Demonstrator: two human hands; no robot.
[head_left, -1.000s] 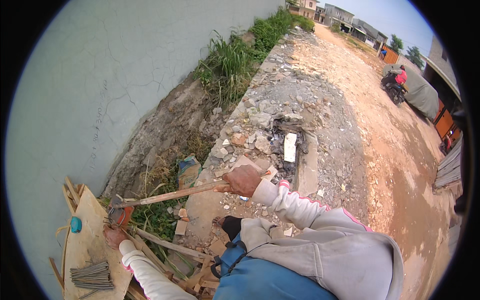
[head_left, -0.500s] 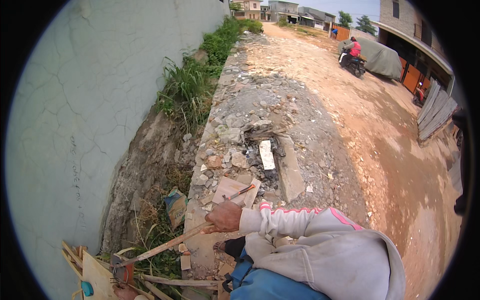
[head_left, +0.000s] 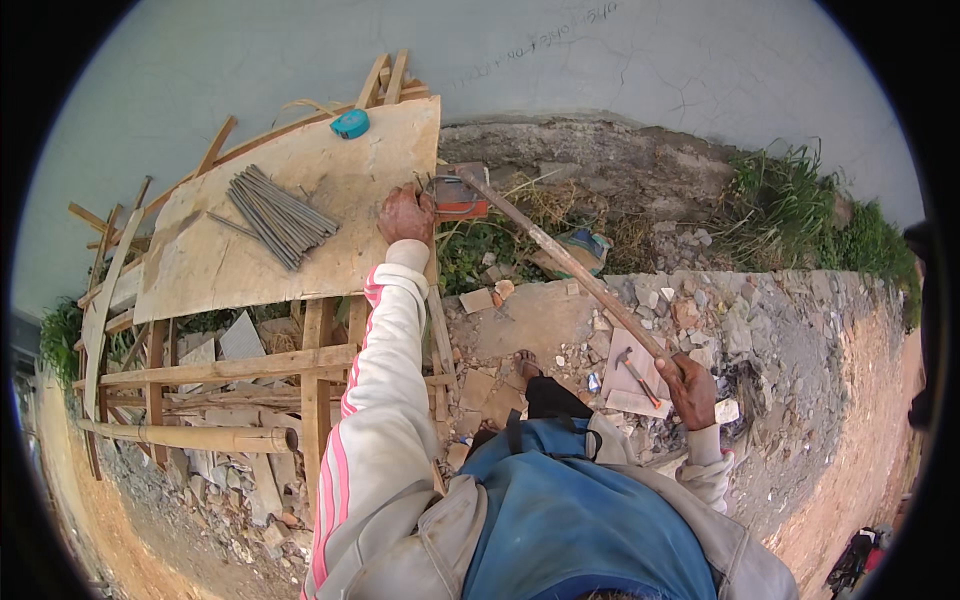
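My right hand (head_left: 690, 392) is wrapped around the near end of a long brown bending lever (head_left: 575, 265). The lever slants up and left to a red block (head_left: 463, 203) at the plywood board's right edge, where its metal head sits. My left hand (head_left: 407, 214) is closed at that edge beside the block, apparently on a thin bent steel rod (head_left: 458, 212); the fingers partly hide it. On the plywood board (head_left: 370, 180) lie a bundle of steel rods (head_left: 280, 215) and a teal tape measure (head_left: 350, 124). A hammer (head_left: 637, 377) rests on a pale tile (head_left: 628, 395) left of my right hand.
A cracked grey wall (head_left: 650, 60) rises behind the board. Wooden beams (head_left: 230, 366) and a bamboo pole (head_left: 190, 436) are below it. Broken stones (head_left: 740, 335) cover the ground at right. A crumpled sack (head_left: 580, 250) lies among weeds beneath the lever.
My view has turned left from the road toward the wall, bringing the plywood and rods into sight. My right hand, still on the lever, has moved past the hammer and tile.
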